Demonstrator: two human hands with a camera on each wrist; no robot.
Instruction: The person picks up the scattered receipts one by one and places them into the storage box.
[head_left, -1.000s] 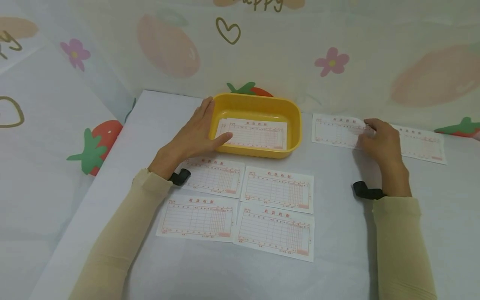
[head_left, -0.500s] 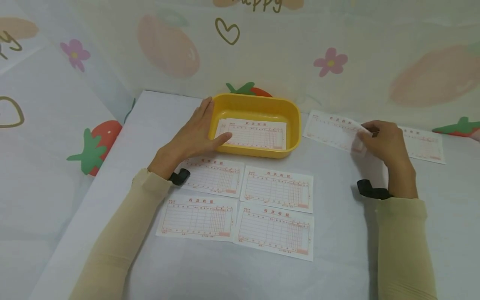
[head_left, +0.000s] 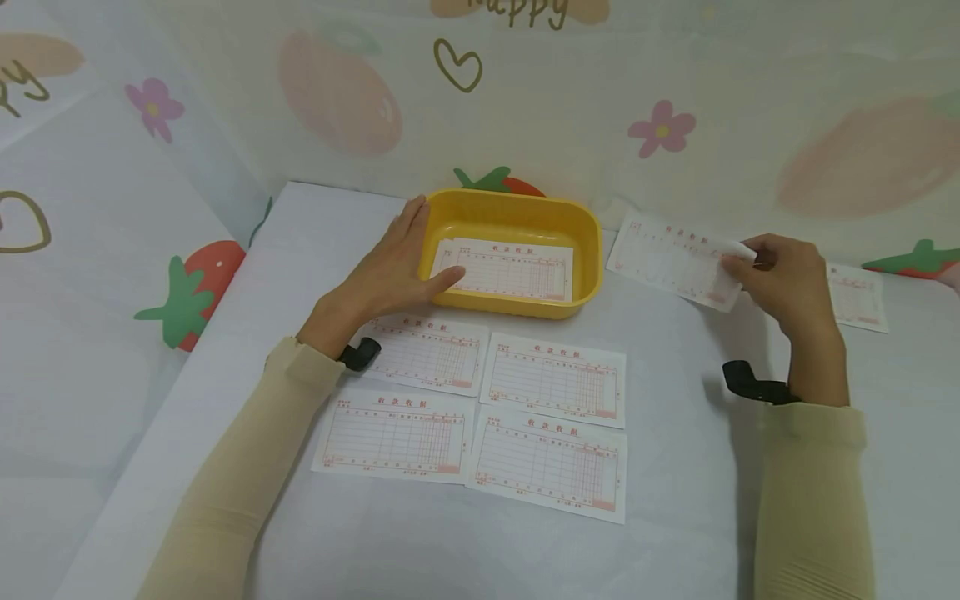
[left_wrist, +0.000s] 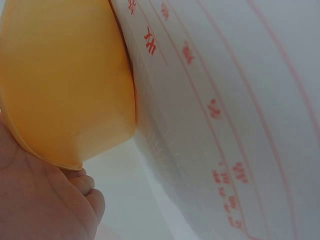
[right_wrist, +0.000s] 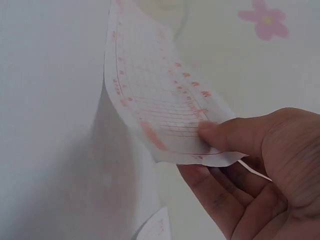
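Note:
My left hand [head_left: 393, 262] holds the left side of a yellow plastic basin [head_left: 587, 258], its thumb reaching over the rim. Inside the basin lie printed paper receipts [head_left: 517, 271]. At the right, my right hand [head_left: 787, 279] pinches the right end of another receipt [head_left: 667, 258] between thumb and fingers. That receipt is tilted and bends in the right wrist view, its near end lifted off the table. Behind the right hand, a further receipt [head_left: 858, 298] lies partly hidden.
Several receipts lie flat in two rows in front of the basin, such as the front right receipt [head_left: 551, 462]. A white cloth covers the table [head_left: 675, 517]. Behind it rises a backdrop [head_left: 540, 108] printed with fruit and flowers.
My right hand has shifted right and lifted the end of its receipt, which now tilts. More of the other receipt is covered by the hand. The left hand and basin have stayed put.

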